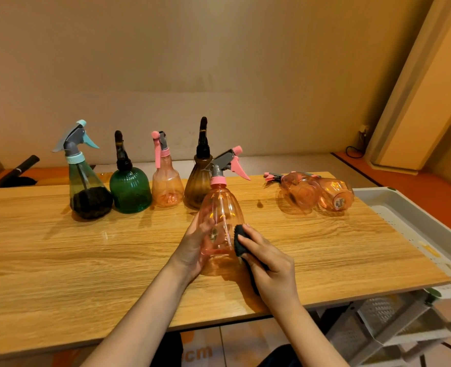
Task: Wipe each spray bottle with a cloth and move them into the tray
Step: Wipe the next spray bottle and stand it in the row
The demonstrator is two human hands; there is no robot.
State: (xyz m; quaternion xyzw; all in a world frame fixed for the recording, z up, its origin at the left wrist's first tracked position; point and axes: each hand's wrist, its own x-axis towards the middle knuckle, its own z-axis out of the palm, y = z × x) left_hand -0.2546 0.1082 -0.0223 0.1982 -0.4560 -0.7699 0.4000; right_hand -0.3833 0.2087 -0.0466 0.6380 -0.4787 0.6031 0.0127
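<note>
While gripped, bottle (pixel 220 207) between fingers (pixel 206 221), cloth (pixel 240 241).

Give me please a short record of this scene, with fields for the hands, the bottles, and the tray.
left hand: holds the pink bottle upright above the table
right hand: presses a black cloth against that bottle's side
standing bottles: four in a row behind, blue-trigger bottle, green bottle, small pink bottle, brown bottle
lying bottles: two pink bottles on their sides at the right
tray: white, at the table's right edge, no bottles visible in it
</note>
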